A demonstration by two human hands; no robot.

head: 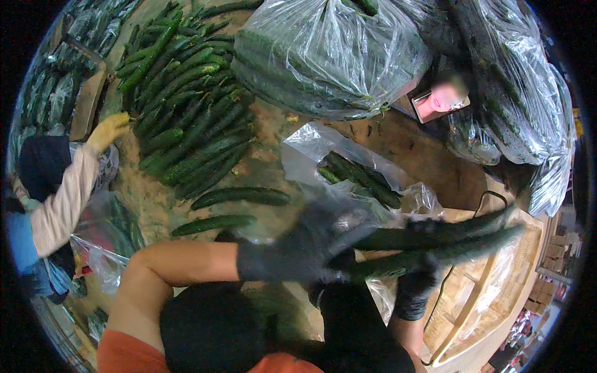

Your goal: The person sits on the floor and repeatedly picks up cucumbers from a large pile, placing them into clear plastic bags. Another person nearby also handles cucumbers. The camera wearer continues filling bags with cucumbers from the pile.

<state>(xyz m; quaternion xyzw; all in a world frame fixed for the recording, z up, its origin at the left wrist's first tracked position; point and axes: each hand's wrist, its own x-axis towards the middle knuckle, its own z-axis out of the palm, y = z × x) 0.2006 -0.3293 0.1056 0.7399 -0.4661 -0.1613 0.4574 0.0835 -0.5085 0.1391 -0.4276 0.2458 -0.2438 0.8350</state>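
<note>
Two long dark-green cucumbers [438, 247] span both my hands at chest level, their far ends reaching over a tan plastic crate [471, 298]. My left hand [317, 247], in a black glove and blurred, is closed around their near ends. Farther along, my right hand [417, 282], also black-gloved, grips them from the near side. Just beyond my left hand lies a clear plastic bag [303, 140], its mouth spread out, with several cucumbers [361, 175] inside. Two loose cucumbers, one [242, 196] farther away and one [212, 225] closer, rest on the work surface [266, 154] to the left.
A large cucumber heap [200, 107] covers the far left. Filled clear bags [326, 60] stand at the back, and more [508, 93] at right beside a lit screen [440, 105]. From the left, a co-worker's yellow-gloved hand [109, 133] touches the heap. A dark cord [438, 298] crosses the crate.
</note>
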